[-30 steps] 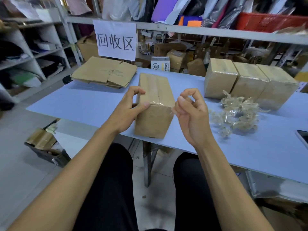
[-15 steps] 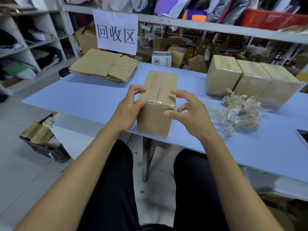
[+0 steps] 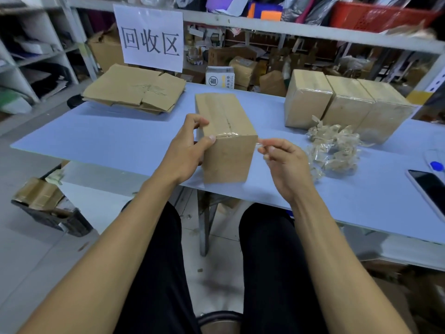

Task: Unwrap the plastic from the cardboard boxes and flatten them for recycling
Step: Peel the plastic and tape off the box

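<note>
A brown cardboard box [image 3: 228, 150] stands at the near edge of the blue table [image 3: 96, 141], with clear tape across its top front edge. My left hand [image 3: 190, 145] grips its left top corner, thumb on the taped edge and fingers over the top. Just right of the box, my right hand [image 3: 281, 157] pinches a thin clear strip of plastic tape [image 3: 261, 142] that runs from the box's top right corner. A pile of crumpled clear plastic [image 3: 334, 148] lies to the right. Three wrapped boxes [image 3: 342, 102] stand in a row behind it.
Flattened cardboard [image 3: 137, 90] is stacked at the table's far left, under a white paper sign [image 3: 150, 37]. A phone [image 3: 431, 189] lies at the right edge. Cluttered shelves [image 3: 265, 59] run behind the table. A black crate [image 3: 48, 203] sits on the floor at left.
My right hand went to the box's front top edge, pinched the tape and has drawn it away to the right. My left hand stayed on the box's left corner.
</note>
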